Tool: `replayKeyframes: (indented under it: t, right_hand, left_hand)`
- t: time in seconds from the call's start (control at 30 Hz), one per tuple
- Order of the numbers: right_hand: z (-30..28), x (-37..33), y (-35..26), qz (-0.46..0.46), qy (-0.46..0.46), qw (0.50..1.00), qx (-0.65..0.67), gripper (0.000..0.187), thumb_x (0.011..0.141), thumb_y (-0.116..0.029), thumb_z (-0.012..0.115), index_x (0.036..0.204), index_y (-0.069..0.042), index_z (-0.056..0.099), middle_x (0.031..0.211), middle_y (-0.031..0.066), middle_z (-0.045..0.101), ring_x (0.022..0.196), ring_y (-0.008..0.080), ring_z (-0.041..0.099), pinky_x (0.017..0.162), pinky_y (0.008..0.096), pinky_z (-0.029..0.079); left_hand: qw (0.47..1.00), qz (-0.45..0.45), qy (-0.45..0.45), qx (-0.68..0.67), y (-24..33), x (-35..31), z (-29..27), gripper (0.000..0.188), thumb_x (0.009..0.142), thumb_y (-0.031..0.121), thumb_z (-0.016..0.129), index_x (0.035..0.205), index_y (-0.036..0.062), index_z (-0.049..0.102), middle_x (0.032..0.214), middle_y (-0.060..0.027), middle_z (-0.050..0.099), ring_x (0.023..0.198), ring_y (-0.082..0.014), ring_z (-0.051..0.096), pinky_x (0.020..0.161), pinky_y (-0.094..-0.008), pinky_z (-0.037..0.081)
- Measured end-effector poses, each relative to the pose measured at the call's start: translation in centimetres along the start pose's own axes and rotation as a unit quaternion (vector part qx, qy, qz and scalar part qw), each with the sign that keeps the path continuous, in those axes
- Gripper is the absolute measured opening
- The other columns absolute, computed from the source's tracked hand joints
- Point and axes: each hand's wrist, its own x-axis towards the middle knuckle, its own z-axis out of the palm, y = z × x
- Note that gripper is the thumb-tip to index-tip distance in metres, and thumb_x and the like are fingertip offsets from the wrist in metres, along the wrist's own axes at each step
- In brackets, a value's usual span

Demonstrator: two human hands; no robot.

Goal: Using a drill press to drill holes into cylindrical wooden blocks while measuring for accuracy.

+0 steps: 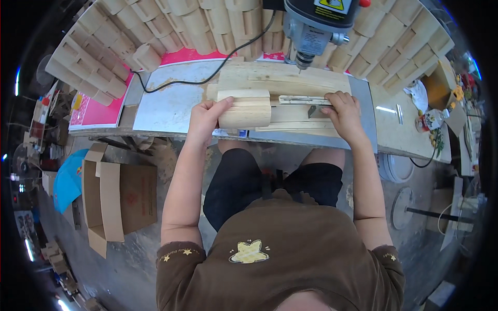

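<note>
My left hand [205, 118] grips the left end of a pale, rounded wooden block [245, 116], its thumb on top. A lengthwise groove runs along the block, which lies on wooden boards on the bench. My right hand [343, 113] is closed around the right end of a narrow, light strip [302, 100]. Its thumb rests by a small dark metal plate [314, 111] just below the strip. The block's right end is close to the strip's left end. Above and beyond them hangs the chuck [304, 60] of a drill press [317, 32], apart from the block.
Stacked rounded wooden pieces [207, 31] line the far side of the bench [171, 111]. A black cable [228, 58] crosses its left part. Below left are an open cardboard box [137, 199] and a blue umbrella [70, 179]; a white bucket [395, 168] stands below right.
</note>
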Motion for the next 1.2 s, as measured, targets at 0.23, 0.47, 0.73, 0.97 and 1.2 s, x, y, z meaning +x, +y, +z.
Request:
replayKeyframes:
  t: [0.23,0.47,0.73,0.97,1.2]
  right_hand:
    - [-0.2,-0.6,0.3,-0.003,0.011,1.0,-0.001,0.027,0.074,-0.017,0.067,0.099,-0.011,0.06,0.091,0.0053,0.058,0.092,0.0257,0.053,0.085,0.0402,0.036]
    - [0.1,-0.9,0.1,-0.006,0.022,1.0,0.003,0.033,0.076,-0.018,0.066,0.107,-0.013,0.06,0.095,0.0063,0.057,0.097,0.0263,0.05,0.087,0.0407,0.035]
    - [0.8,-2.0,0.8,0.077,0.109,0.991,-0.013,0.051,0.066,-0.017,0.076,0.114,-0.019,0.06,0.105,0.0104,0.056,0.105,0.0338,0.045,0.088,0.0449,0.04]
    - [2.1,1.0,2.5,0.099,0.101,0.99,-0.027,0.055,0.064,-0.017,0.076,0.115,-0.016,0.059,0.107,0.0101,0.057,0.108,0.0338,0.045,0.09,0.0426,0.041]
    - [4.4,2.8,1.7,0.055,0.139,0.988,-0.028,0.056,0.064,-0.015,0.076,0.117,-0.014,0.058,0.111,0.0117,0.057,0.111,0.0348,0.044,0.091,0.0427,0.041]
  left_hand:
    - [0.999,-0.036,-0.021,-0.008,-1.0,0.6,3.9,0.04,0.074,0.035,0.075,0.074,-0.0027,0.061,0.064,-0.0054,0.059,0.051,-0.0091,0.052,0.047,-0.0212,0.039]
    - [0.995,0.005,-0.098,-0.028,-2.9,1.2,8.4,0.035,0.075,0.031,0.076,0.082,-0.0002,0.06,0.07,-0.0026,0.059,0.06,-0.0074,0.053,0.053,-0.021,0.041]
    - [0.91,0.348,-0.052,0.218,-6.4,-1.8,9.4,0.07,0.061,0.017,0.082,0.119,-0.0015,0.049,0.112,-0.0168,0.056,0.105,-0.0319,0.054,0.09,-0.0359,0.044]
    - [0.828,0.412,0.027,0.379,-6.7,1.9,10.5,0.078,0.059,0.028,0.081,0.126,0.0039,0.049,0.107,-0.0137,0.055,0.102,-0.0302,0.051,0.093,-0.0457,0.033]
    - [0.825,0.374,0.075,0.416,-6.8,5.3,8.5,0.067,0.058,0.033,0.08,0.117,0.0107,0.058,0.093,-0.0039,0.057,0.098,-0.025,0.05,0.088,-0.044,0.03]
